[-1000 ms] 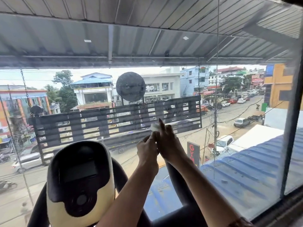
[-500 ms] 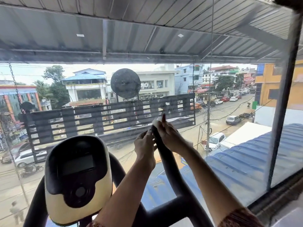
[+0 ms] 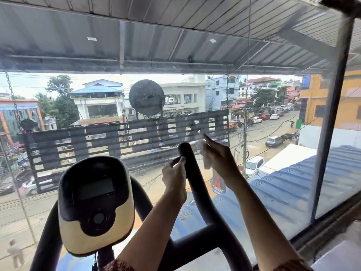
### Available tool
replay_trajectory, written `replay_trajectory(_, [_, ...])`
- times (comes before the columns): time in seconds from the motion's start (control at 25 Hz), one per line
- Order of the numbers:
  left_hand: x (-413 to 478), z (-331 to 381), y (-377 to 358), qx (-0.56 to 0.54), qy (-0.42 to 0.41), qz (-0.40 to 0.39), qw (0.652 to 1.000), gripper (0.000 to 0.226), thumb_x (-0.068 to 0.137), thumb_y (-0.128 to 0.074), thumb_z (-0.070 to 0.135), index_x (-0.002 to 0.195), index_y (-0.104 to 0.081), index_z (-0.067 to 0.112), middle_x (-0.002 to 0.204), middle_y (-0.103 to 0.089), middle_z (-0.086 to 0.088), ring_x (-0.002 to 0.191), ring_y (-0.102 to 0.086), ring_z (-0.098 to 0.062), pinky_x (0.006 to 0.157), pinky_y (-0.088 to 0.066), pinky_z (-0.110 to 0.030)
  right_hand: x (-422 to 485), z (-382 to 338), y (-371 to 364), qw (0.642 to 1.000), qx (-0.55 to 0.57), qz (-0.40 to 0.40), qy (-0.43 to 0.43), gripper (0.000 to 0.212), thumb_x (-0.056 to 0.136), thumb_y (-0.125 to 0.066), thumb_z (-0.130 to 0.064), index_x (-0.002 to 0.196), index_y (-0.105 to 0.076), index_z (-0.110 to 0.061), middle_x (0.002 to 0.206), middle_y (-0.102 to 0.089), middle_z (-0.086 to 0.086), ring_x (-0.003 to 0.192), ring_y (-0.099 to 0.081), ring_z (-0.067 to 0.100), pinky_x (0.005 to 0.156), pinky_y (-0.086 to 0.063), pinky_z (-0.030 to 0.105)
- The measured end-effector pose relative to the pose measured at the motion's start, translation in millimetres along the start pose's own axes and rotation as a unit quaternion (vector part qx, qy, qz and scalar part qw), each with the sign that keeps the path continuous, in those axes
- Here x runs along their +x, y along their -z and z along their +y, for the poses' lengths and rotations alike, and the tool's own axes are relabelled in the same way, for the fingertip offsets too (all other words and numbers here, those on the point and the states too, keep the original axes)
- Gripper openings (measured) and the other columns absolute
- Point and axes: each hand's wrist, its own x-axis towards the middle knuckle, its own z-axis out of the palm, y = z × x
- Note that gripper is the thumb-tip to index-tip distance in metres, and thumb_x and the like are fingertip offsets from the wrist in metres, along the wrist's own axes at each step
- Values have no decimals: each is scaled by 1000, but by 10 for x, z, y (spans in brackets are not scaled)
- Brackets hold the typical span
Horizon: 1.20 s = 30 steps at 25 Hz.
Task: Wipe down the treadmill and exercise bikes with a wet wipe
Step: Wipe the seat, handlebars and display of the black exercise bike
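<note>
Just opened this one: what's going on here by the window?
A person is at an exercise bike facing a large window over a street. Their right hand holds a white wet wipe close beside the top of the black upright handlebar, index finger stretched out. The left hand has its fingertips against the bar's other side; whether it really grips is unclear. The bike's console sits lower left with neither hand on it.

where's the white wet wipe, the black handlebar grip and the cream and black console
white wet wipe (image 3: 206, 162): head view, hanging end
black handlebar grip (image 3: 184, 148): head view, top end
cream and black console (image 3: 95, 188): head view, dark screen
</note>
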Motion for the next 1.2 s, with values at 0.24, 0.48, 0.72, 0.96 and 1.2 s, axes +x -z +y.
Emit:
replay_trajectory(0.24, [-49, -23, 23, 32, -43, -15, 998, 23, 89, -61, 15, 110, -69, 9, 98, -71, -8, 89, -66, -22, 89, -53, -35, -160, 115, -458, 995, -83, -9, -50, 33, 102, -37, -34, 97, -65, -15, 86, -68, 7, 83, -63, 18, 65, -37, 26])
replay_trajectory(0.48, [-497, -179, -2, 314, -174, -39, 933, 51, 87, -51, 2, 137, -47, 11, 112, -66, -15, 100, -61, -32, 79, -44, -30, -835, 269, -117, 981, -111, -114, -110, 45, 102, -36, -31, 58, -41, -23, 50, -40, -12, 49, -38, -2, 54, -30, 17])
replay_trajectory(0.72, [-1001, -324, 182, 486, -213, -126, 838, 57, 91, -46, 4, 145, -30, 3, 138, -46, -23, 118, -48, -37, 85, -31, -26, -1312, 250, 84, 974, -104, -119, -165, 42, 99, -41, -37, 67, -48, -12, 62, -49, 8, 66, -48, 22, 63, -36, 29])
replay_trajectory(0.96, [-1563, -480, 506, 644, -336, -180, 663, 51, 95, -44, 25, 144, -35, 14, 153, -30, -6, 139, -29, -22, 112, -13, -28, -1947, 139, 204, 981, -82, -33, -174, 40, 100, -42, -35, 64, -54, -23, 58, -54, -12, 58, -49, 1, 61, -35, 28])
replay_trajectory(1.2, [-2135, -492, 1148, 511, -285, -214, 782, 24, 94, -52, 18, 112, -68, 16, 128, -61, -1, 120, -53, -10, 104, -35, -25, -2986, -157, -466, 979, -99, 157, -79, 49, 99, -27, -26, 140, -41, -2, 151, -31, 12, 145, -14, 17, 117, -7, 21])
